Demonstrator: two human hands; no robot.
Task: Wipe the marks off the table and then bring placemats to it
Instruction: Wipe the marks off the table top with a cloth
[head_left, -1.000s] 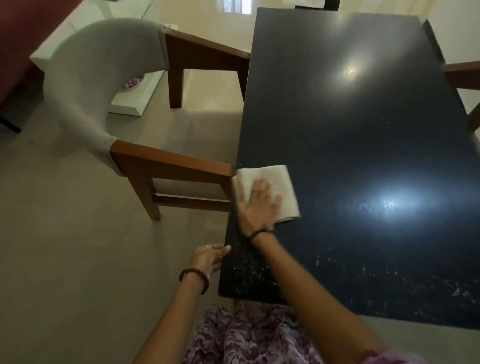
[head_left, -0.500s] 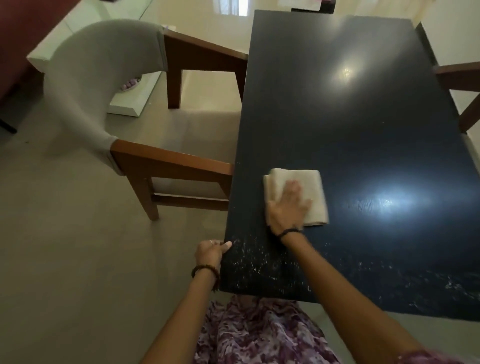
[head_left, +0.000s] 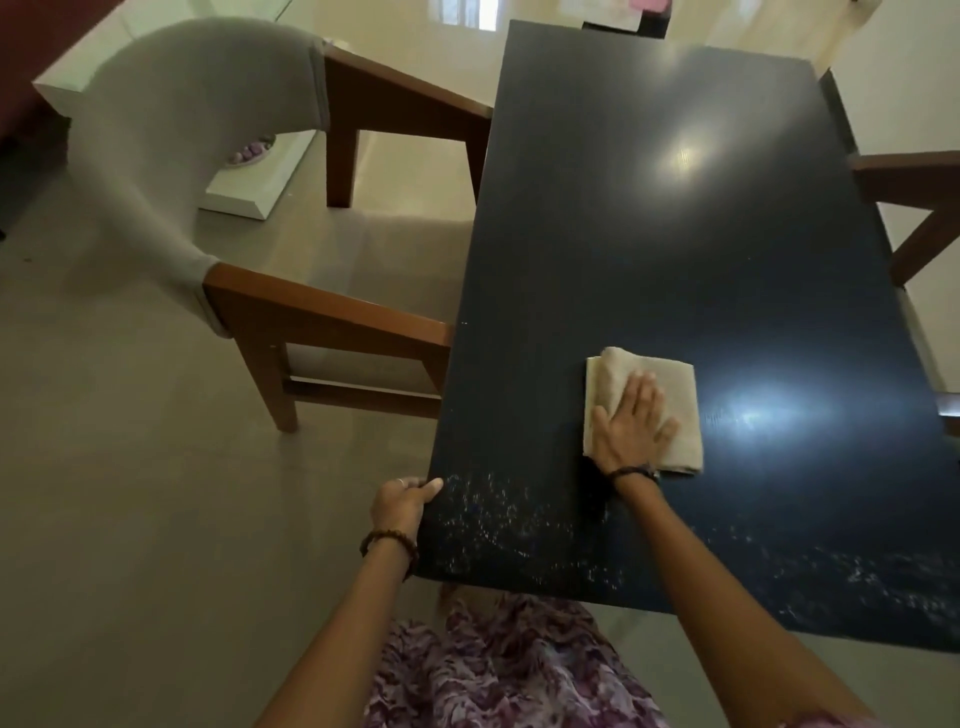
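Pressing: right hand (head_left: 631, 423) lays spread, straight fingers (head_left: 644, 392) flat on the folded beige cloth (head_left: 670, 387), giving wiping pressure.
Bracing: left hand (head_left: 402, 501) curls over the near corner edge, steadying.
Marks: white specks (head_left: 493, 525) between both hands, unwiped.
Surface: glossy black rectangular table (head_left: 649, 234).
Room: grey-backed wooden armchair (head_left: 260, 234) beyond the left fingers; placemats, seemingly, nowhere visible.

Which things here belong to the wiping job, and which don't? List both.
Job: folded cloth under the right hand; white marks; dark table; left hand on its edge.
Not: grey-backed chair; wooden chair opposite.
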